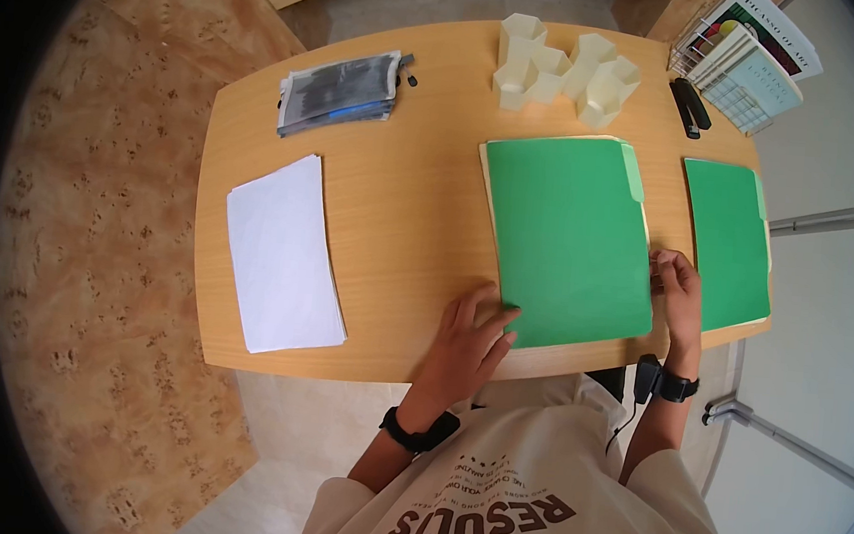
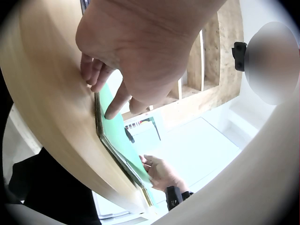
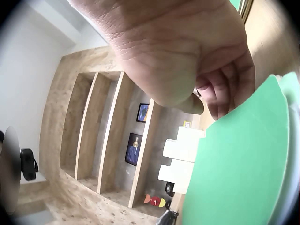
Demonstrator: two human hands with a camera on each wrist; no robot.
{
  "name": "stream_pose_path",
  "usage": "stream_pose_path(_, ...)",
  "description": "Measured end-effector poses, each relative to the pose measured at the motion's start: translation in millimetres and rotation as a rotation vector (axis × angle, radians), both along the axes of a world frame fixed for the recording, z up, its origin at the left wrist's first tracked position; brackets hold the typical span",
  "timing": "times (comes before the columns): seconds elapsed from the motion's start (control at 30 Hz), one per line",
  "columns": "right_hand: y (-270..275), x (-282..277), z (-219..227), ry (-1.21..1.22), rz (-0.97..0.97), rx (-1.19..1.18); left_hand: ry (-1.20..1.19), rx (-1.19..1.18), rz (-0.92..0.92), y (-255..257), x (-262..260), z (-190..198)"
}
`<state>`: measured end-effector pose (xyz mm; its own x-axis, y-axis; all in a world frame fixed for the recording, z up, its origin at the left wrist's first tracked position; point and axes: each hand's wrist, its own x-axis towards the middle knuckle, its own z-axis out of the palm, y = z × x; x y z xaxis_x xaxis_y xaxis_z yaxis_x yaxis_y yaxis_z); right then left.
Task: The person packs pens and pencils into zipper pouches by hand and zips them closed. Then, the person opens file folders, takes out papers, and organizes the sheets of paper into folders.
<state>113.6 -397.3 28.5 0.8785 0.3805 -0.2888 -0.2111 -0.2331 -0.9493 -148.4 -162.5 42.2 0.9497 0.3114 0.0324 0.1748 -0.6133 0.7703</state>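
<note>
A green folder (image 1: 570, 240) with a pale tab lies on top of a thin stack whose cream edges show on its left side. My left hand (image 1: 464, 332) is at the folder's lower left corner, the index finger on the green cover and the other fingers down beside the edge, as the left wrist view shows. Along the right edge is my right hand (image 1: 679, 292), its fingers loosely bent and fingertips right at the side of the folder. In the right wrist view, the green cover (image 3: 239, 159) reaches up to those fingertips.
A second green folder (image 1: 730, 246) lies at the right. White paper (image 1: 285, 256) sits on the left, with a grey zip pouch (image 1: 339, 89) behind it. Cream hexagonal holders (image 1: 533, 70), a black stapler (image 1: 690, 109) and a wire rack with books (image 1: 754, 62) stand along the back.
</note>
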Motion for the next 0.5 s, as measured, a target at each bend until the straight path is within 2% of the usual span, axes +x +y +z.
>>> stream_pose_path(0.1,1.8,-4.2,-3.8,-0.148,0.036,-0.086,0.016,-0.088,-0.019,-1.1,2.1,6.1)
stream_pose_path(0.17,10.6,-11.1,3.8,-0.282,0.133,-0.266,-0.021,-0.107,-0.031,-2.1,2.7,3.8)
stream_pose_path(0.23,15.4,-14.2,6.3,-0.293,0.104,-0.319,-0.061,-0.128,-0.048,-3.7,3.3,1.2)
stream_pose_path(0.3,17.9,-16.4,3.3,-0.417,0.108,-0.373,-0.059,-0.497,0.086,-5.5,2.2,-1.8)
stream_pose_path(0.33,18.1,-16.7,5.1,-0.426,0.112,-0.383,-0.06,-0.496,0.082,-6.0,3.2,-8.2)
stream_pose_path(0.4,17.6,-16.2,10.8,-0.419,0.132,-0.425,-0.156,-1.088,0.278,-5.7,5.7,-21.8)
stream_pose_path(0.43,17.6,-16.0,12.1,-0.411,0.156,-0.468,-0.155,-1.086,0.276,-4.0,6.9,-24.5)
stream_pose_path(0.5,16.9,-17.3,11.3,-0.382,0.164,-0.444,-0.122,-1.37,0.291,0.3,13.3,-24.5)
